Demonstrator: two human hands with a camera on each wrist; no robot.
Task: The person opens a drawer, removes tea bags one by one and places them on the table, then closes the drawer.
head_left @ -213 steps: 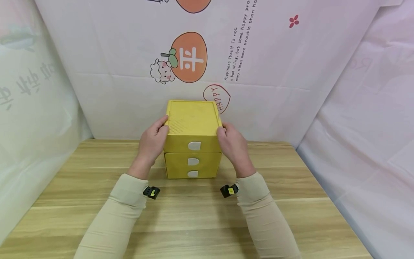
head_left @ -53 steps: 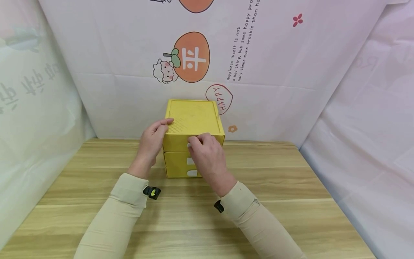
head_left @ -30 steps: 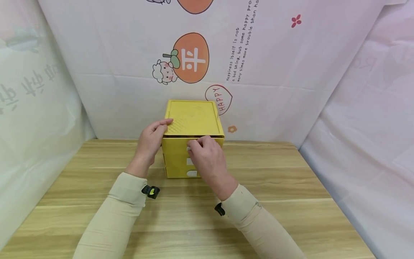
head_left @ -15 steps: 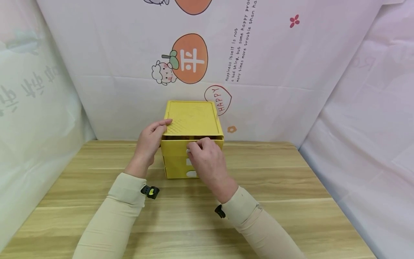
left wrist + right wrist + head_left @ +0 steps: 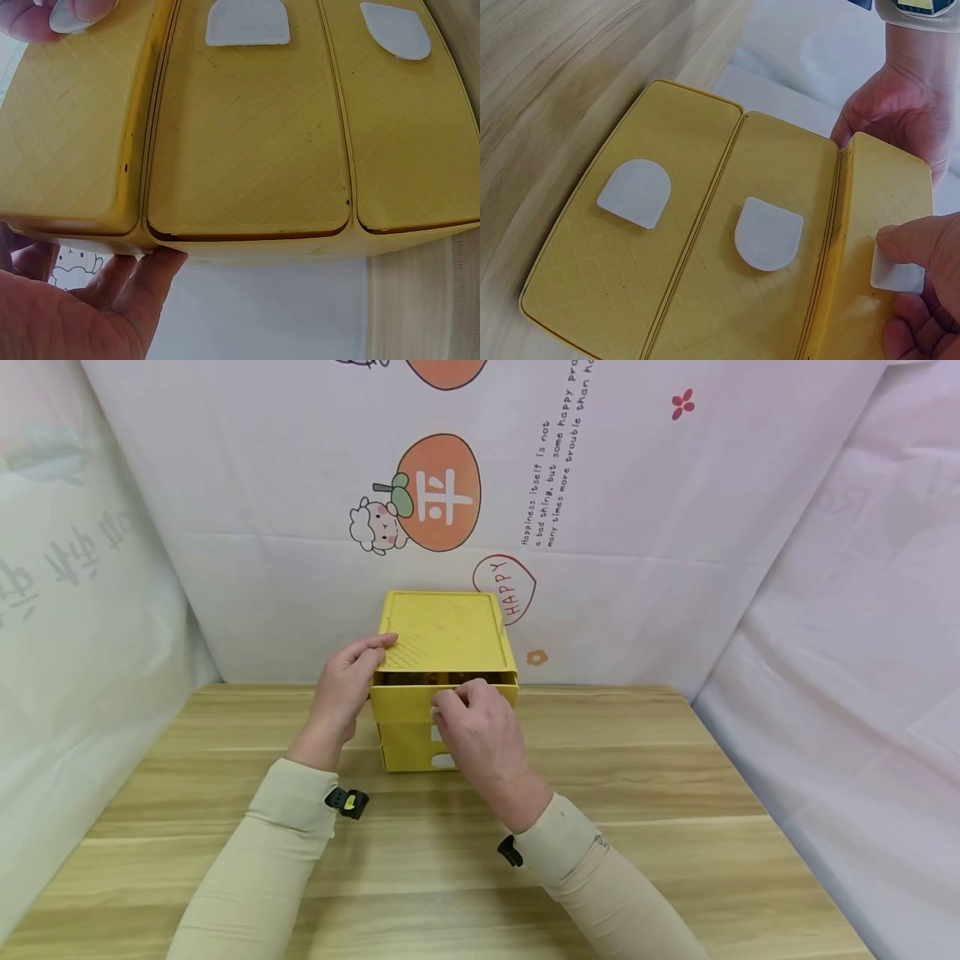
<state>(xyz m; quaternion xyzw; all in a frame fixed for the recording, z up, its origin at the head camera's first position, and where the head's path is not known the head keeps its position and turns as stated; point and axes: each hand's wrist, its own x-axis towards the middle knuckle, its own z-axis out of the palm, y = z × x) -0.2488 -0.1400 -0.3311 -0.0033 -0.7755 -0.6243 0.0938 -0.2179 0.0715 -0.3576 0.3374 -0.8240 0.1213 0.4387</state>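
A small yellow chest of three drawers (image 5: 450, 631) stands at the back of the table. Its top drawer (image 5: 401, 703) is pulled partway out, and a dark gap with some orange-red bits shows behind its front. My right hand (image 5: 487, 735) pinches the white drawer handle (image 5: 894, 277) between thumb and fingers. My left hand (image 5: 339, 697) holds the chest at its upper left edge, a finger over the top and other fingers against the side. Below, the middle drawer (image 5: 247, 135) and bottom drawer (image 5: 412, 135) are closed, each with a white handle.
The chest rests on a wood-grain table (image 5: 420, 877). Close behind it hangs a white printed cloth (image 5: 300, 593), with more pale cloth (image 5: 847, 677) along both sides. Each wrist wears a black strap.
From both hands on the chest's sides, my right hand has moved to the top handle and drawn that drawer toward me. My left hand stays at the left edge.
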